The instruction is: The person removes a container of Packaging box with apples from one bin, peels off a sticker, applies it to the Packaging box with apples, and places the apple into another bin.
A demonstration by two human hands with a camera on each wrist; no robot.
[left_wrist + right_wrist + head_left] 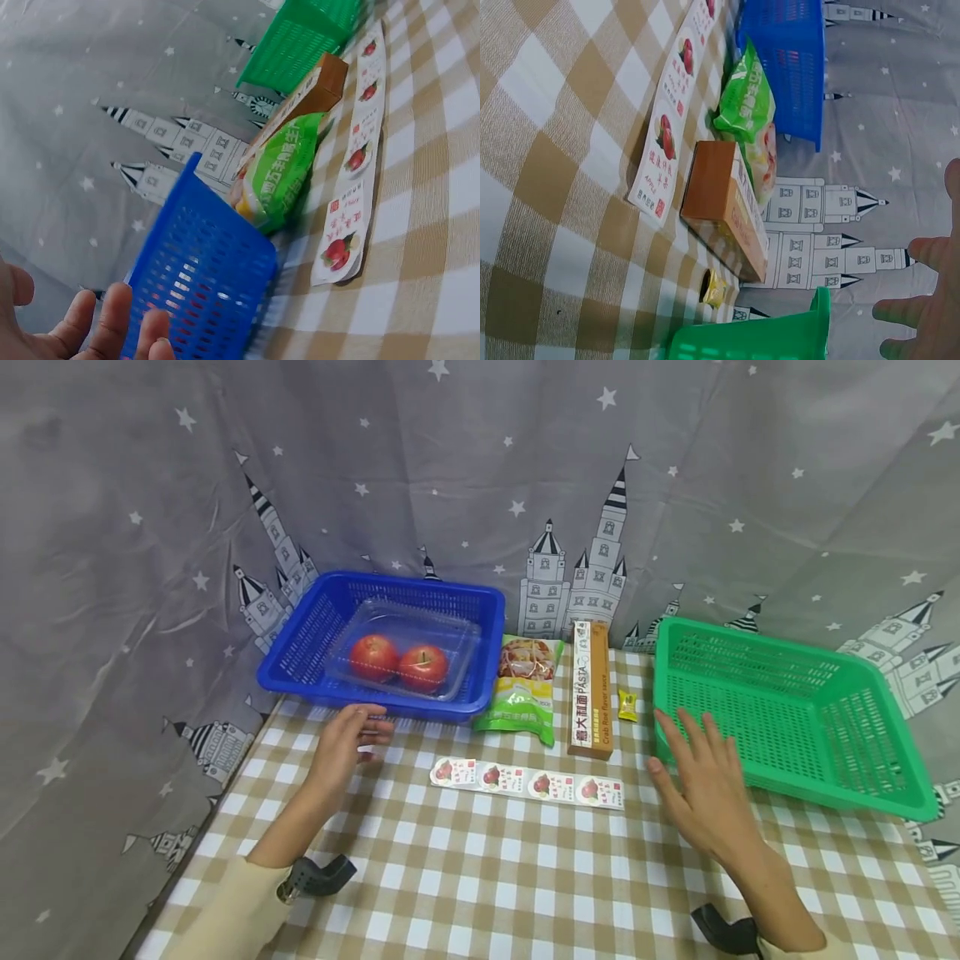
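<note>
- Your left hand (pixel 347 739) is relaxed and holds nothing, fingertips just short of the blue basket's (pixel 300 672) front rim.
- That basket holds a clear tray (pixel 457 647) with two apples (pixel 397 662).
- Your right hand (pixel 701 777) is spread flat, gripping nothing, at the green basket's (pixel 810 727) near left corner.
- Between the baskets lie a green pouch (pixel 522 693), a pasta box (pixel 590 689) and a small yellow candy (pixel 627 705).
- A sticker strip (pixel 527 782) lies on the checked cloth (pixel 525 877) between your hands.

Blue basket (pixel 315 635) and green basket (pixel 787 727) sit well apart.
</note>
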